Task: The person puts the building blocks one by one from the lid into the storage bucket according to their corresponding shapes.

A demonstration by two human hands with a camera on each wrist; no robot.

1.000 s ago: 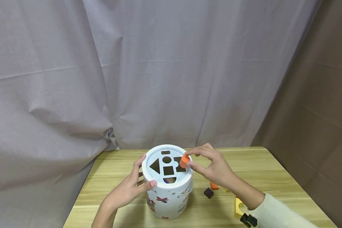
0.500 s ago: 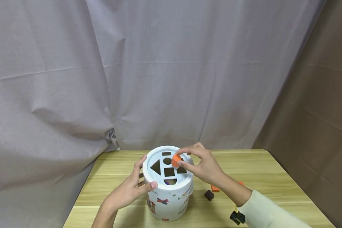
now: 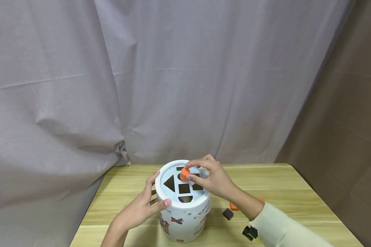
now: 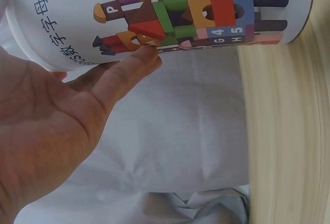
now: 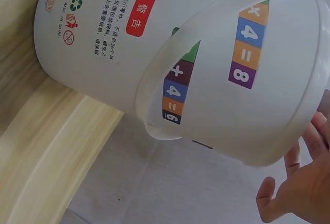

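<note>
Just below the middle of the frame, the orange block (image 3: pixel 184 174), a short cylinder, is pinched between the thumb and forefinger of the right hand (image 3: pixel 212 175), which reaches in from the lower right. The block lies directly to the left of those fingers, over the white lid (image 3: pixel 165 174) of the bucket (image 3: pixel 185 228). Its long axis looks close to upright, leaning slightly. The relation that matters most seems to be between the block's lower end and the round hole (image 3: pixel 179 177): the block covers much of that hole, whose dark left edge alone shows, so the two nearly line up, with the block perhaps a touch to the right. I cannot tell whether it touches the lid or has begun to enter. The square hole (image 3: pixel 184 188) lies just below it in the frame, the triangular hole (image 3: pixel 169 184) to the lower left. The right hand is the nearer one; the left hand (image 3: pixel 138 207), at lower left, holds the bucket, thumb on the lid's near edge and its other fingers spread around the left wall. A dark block (image 3: pixel 228 214) rests on the bench (image 3: pixel 123 192) at lower right.
</note>
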